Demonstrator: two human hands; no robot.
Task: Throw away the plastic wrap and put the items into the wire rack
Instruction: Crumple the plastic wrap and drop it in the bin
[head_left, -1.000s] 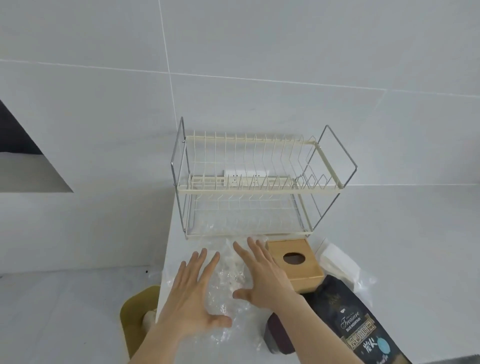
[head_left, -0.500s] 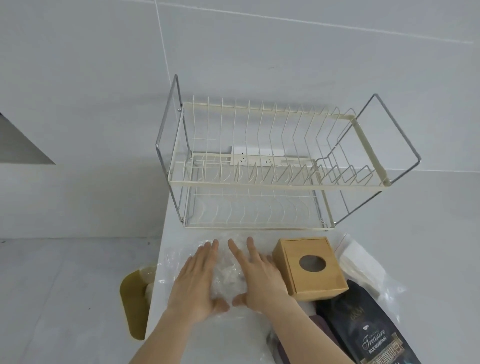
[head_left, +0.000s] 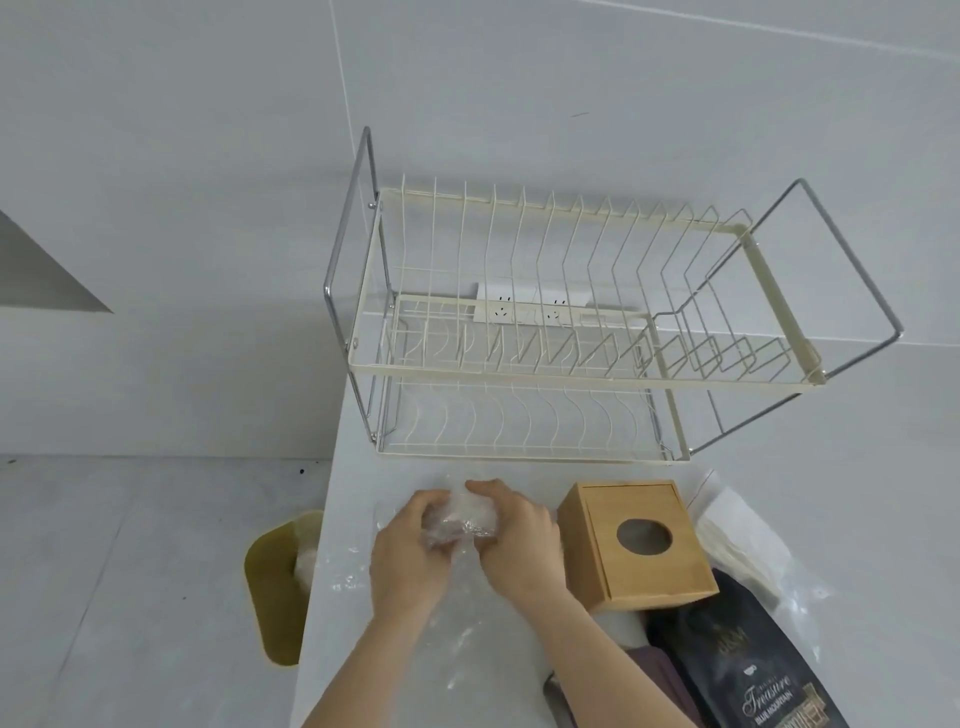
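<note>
A clear plastic wrap (head_left: 462, 519) is bunched into a wad between my two hands on the white counter, and more of it trails flat toward me. My left hand (head_left: 408, 556) curls around its left side, my right hand (head_left: 519, 540) around its right. Behind them stands a two-tier cream wire rack (head_left: 582, 384) with chrome side frames, both tiers bare. To the right lie a wooden box with a round hole (head_left: 636, 540), a black coffee bag (head_left: 748, 670), a white packet in clear plastic (head_left: 737, 535) and a dark maroon item (head_left: 660, 675), partly hidden.
A yellow-rimmed bin (head_left: 275, 587) stands on the floor left of the counter edge (head_left: 317, 571), with something pale inside. A wall socket (head_left: 524, 312) shows through the rack. Grey tiled wall is behind.
My hands went from flat and spread on the wrap to curled together, gathering it into a wad. The camera has moved closer to the rack.
</note>
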